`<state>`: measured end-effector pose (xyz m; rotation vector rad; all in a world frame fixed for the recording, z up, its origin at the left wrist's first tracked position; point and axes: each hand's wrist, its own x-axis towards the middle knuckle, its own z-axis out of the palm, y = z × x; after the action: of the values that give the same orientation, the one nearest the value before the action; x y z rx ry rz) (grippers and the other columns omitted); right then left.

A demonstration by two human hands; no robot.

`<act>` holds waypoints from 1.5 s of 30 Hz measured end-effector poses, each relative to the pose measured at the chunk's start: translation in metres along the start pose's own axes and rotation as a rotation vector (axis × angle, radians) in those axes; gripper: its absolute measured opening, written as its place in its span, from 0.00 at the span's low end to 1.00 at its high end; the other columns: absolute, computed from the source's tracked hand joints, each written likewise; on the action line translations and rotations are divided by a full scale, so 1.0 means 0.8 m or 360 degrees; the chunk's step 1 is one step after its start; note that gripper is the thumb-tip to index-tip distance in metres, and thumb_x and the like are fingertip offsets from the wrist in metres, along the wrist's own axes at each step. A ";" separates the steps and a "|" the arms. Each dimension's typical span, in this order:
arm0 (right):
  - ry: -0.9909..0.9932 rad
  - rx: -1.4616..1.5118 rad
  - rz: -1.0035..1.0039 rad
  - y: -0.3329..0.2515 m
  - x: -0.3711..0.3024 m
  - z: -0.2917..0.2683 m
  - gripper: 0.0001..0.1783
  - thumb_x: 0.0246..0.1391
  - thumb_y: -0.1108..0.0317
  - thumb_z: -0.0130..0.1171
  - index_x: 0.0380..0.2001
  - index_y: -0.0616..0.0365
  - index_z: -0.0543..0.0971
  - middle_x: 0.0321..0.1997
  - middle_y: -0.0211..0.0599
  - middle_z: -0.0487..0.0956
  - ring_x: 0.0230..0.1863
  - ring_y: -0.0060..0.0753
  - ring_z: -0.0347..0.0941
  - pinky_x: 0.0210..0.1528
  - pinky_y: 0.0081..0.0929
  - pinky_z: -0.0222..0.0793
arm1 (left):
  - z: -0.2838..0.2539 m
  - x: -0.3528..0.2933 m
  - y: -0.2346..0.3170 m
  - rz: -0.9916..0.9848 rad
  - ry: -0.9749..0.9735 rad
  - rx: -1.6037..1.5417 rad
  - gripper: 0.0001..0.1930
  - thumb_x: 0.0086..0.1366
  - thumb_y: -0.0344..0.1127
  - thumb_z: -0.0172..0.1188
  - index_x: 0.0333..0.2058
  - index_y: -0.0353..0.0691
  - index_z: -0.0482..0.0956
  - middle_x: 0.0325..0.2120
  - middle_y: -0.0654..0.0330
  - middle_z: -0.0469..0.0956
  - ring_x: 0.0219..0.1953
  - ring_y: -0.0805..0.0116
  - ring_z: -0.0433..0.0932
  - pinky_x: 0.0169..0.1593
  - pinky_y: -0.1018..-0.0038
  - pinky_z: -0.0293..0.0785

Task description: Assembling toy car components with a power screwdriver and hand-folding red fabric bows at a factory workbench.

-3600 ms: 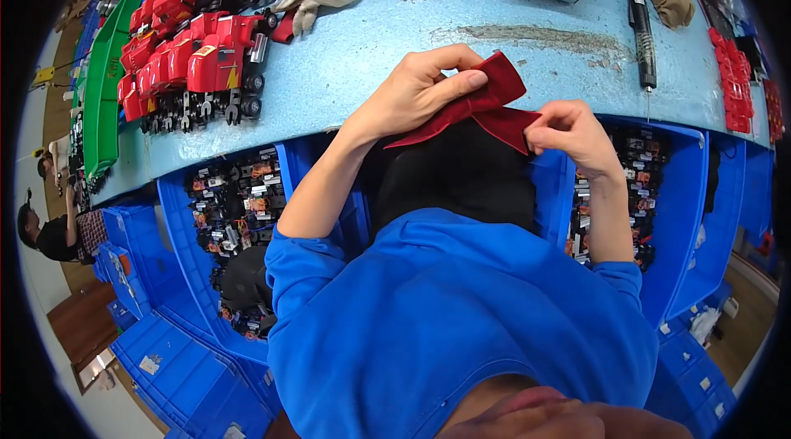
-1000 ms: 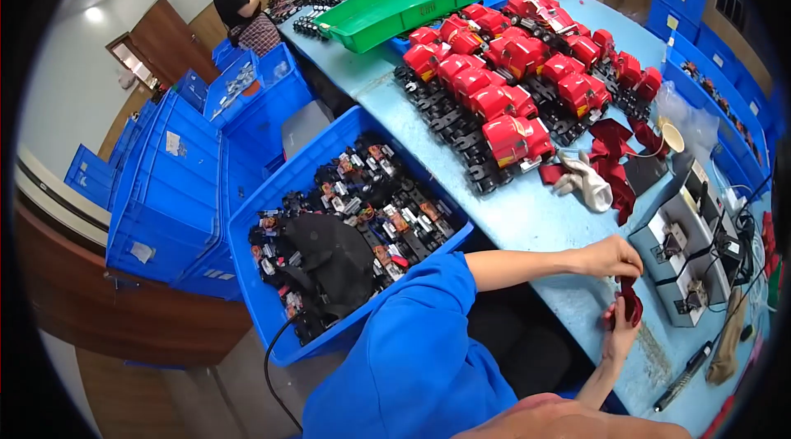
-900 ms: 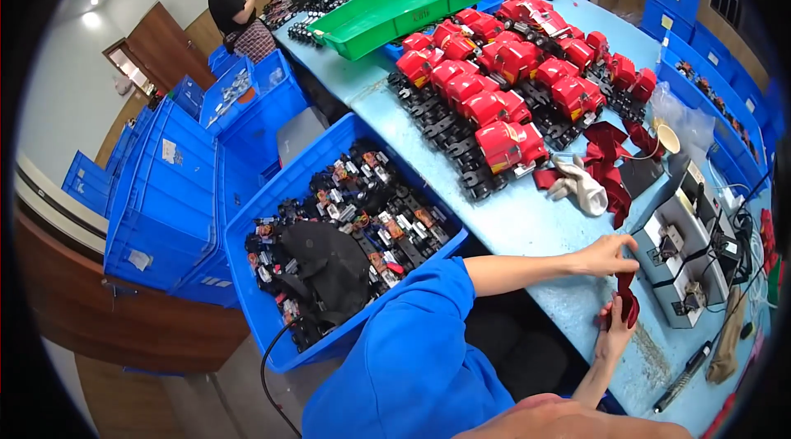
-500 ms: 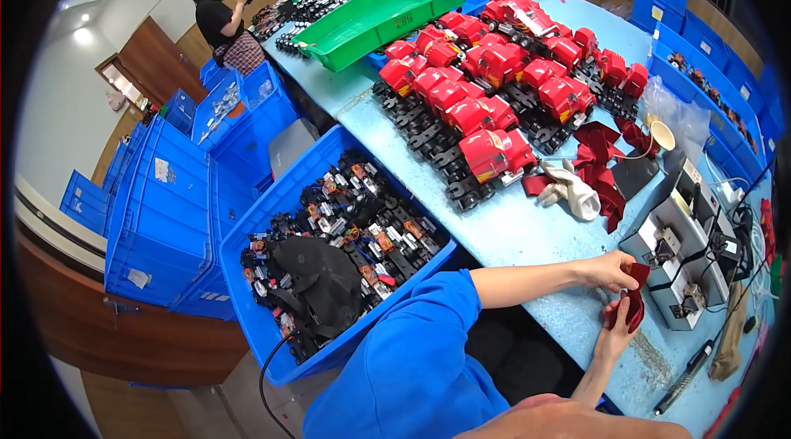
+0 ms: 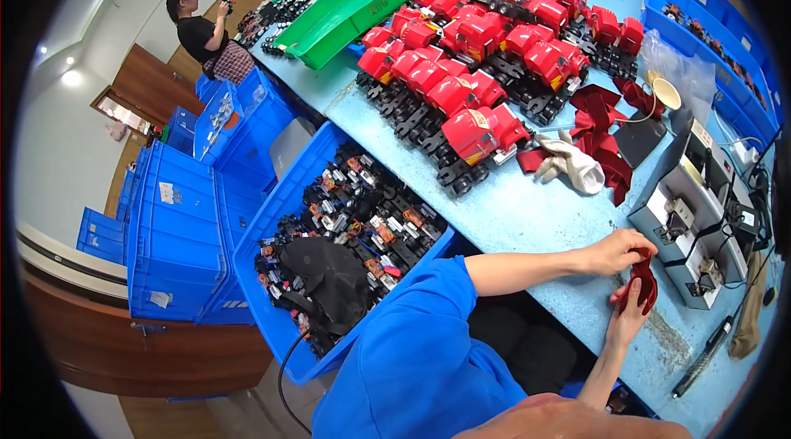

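Observation:
Both my hands hold a dark red strip, apparently cloth (image 5: pixel 648 284), over the table's near right side. My left hand (image 5: pixel 616 252) pinches its upper end. Lower down, my right hand (image 5: pixel 631 312) grips the same strip, thumb pressed along it. More dark red strips (image 5: pixel 595 114) lie bunched farther back on the light blue table (image 5: pixel 544 217). Beside them rest a whitish glove (image 5: pixel 574 165) and a black flat piece (image 5: pixel 638 141). Grey-white boxes with metal fittings (image 5: pixel 688 225) stand just right of my hands.
Rows of red toy trucks (image 5: pixel 482 134) cover the table's middle, with a green tray (image 5: pixel 362 15) behind. A blue bin of small parts (image 5: pixel 301 365) stands left of me, a black cap (image 5: pixel 325 274) on top. A black pen-shaped tool (image 5: pixel 702 357) lies near right. Someone (image 5: pixel 198 31) stands far left.
The view has shifted slightly, so the table and trucks sit a little farther left. Both hands still hold the red strip, and its shape between them has changed slightly.

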<state>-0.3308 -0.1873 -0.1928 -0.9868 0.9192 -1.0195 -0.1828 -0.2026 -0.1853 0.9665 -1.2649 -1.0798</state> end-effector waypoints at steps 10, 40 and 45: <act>-0.0022 -0.0164 -0.0072 0.010 -0.002 -0.004 0.17 0.54 0.58 0.53 0.35 0.64 0.72 0.21 0.32 0.71 0.19 0.20 0.65 0.22 0.17 0.62 | 0.004 -0.002 -0.007 -0.0644 0.0357 -0.0877 0.12 0.55 0.35 0.61 0.31 0.33 0.70 0.26 0.60 0.77 0.30 0.77 0.74 0.31 0.81 0.70; -0.0639 -0.0076 -0.0292 -0.020 0.002 -0.045 0.09 0.42 0.79 0.55 0.32 0.63 0.74 0.38 0.38 0.72 0.41 0.28 0.68 0.46 0.26 0.64 | -0.007 -0.010 0.014 -0.0128 -0.0513 -0.0200 0.09 0.43 0.22 0.66 0.21 0.37 0.74 0.29 0.61 0.71 0.34 0.73 0.70 0.40 0.77 0.68; -0.0501 0.0037 -0.0545 -0.013 0.002 -0.047 0.09 0.40 0.80 0.56 0.30 0.65 0.74 0.36 0.40 0.74 0.39 0.31 0.70 0.44 0.28 0.65 | -0.009 -0.009 0.012 -0.0010 -0.0556 -0.0239 0.09 0.42 0.21 0.66 0.20 0.38 0.73 0.30 0.61 0.70 0.34 0.73 0.70 0.39 0.77 0.68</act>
<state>-0.3681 -0.1993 -0.1937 -1.2708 0.4862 -1.1148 -0.1750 -0.1935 -0.1782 0.6870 -1.4360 -1.3697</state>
